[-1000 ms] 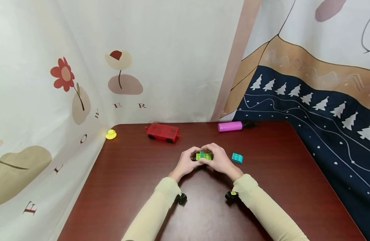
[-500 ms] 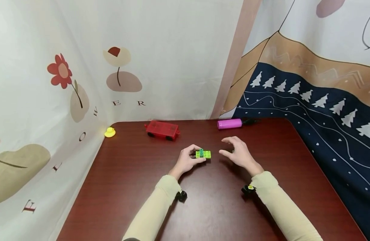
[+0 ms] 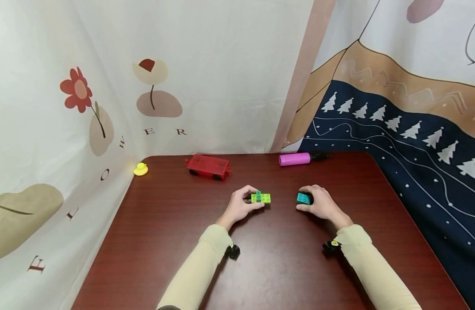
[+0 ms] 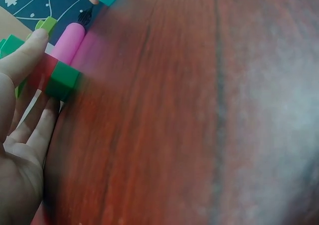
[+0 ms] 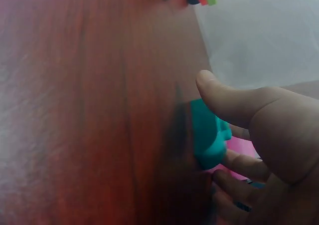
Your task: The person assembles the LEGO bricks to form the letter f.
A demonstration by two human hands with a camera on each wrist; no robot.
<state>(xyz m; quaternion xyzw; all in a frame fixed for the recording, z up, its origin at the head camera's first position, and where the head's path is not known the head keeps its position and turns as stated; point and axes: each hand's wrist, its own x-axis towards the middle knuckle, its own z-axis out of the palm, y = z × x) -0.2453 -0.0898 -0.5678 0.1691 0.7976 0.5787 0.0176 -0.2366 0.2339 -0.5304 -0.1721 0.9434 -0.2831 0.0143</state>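
Note:
In the head view my left hand (image 3: 239, 206) holds a stack of toy building bricks (image 3: 266, 198) between thumb and fingers. Lime studs show on top, with a small green brick across them. The left wrist view shows more of that stack: a dark green brick (image 4: 65, 80) at its base, and red above it. To the right, my right hand (image 3: 324, 205) has its thumb and fingers round a teal brick (image 3: 303, 198) on the table. Seen from the right wrist, the teal brick (image 5: 203, 130) has a rounded side and lies between thumb and fingertips.
A red toy wagon (image 3: 208, 167) with black wheels stands at the table's back edge. Right of it lies a purple cylinder (image 3: 294, 159) with a black end. A yellow rubber duck (image 3: 141, 169) sits at the back left corner, and printed curtains (image 3: 222, 77) hang behind the table.
My right hand has left the brick stack, moved right and closed round the teal brick. My left hand keeps holding the stack in about the same place.

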